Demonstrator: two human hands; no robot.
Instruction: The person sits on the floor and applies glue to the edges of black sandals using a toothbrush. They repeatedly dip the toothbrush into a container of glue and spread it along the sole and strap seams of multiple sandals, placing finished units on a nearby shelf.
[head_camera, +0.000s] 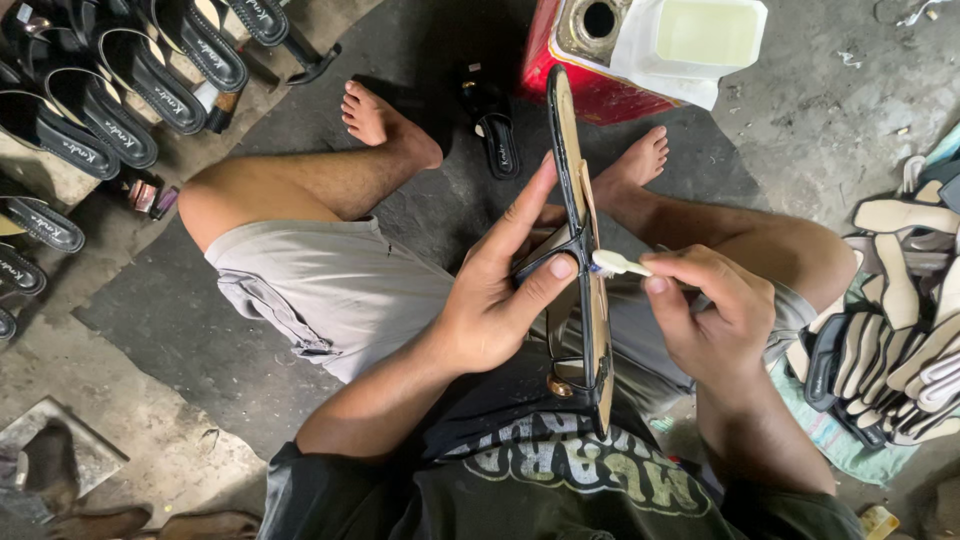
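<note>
My left hand (500, 290) grips a black sandal (580, 240) held on edge over my lap, thumb pressed on its black strap, tan insole facing right. My right hand (715, 310) holds a small white brush (618, 263) whose tip touches the sandal's insole edge near the strap. A gold buckle shows at the sandal's near end. I sit on the concrete floor with bare legs spread, both feet visible.
Rows of finished black sandals (110, 70) lie on a board at upper left. A red can (590, 60) with a white plastic tub (700, 40) stands ahead. A pile of pale soles and black straps (900, 330) lies at right. One black sandal (497, 130) rests between my feet.
</note>
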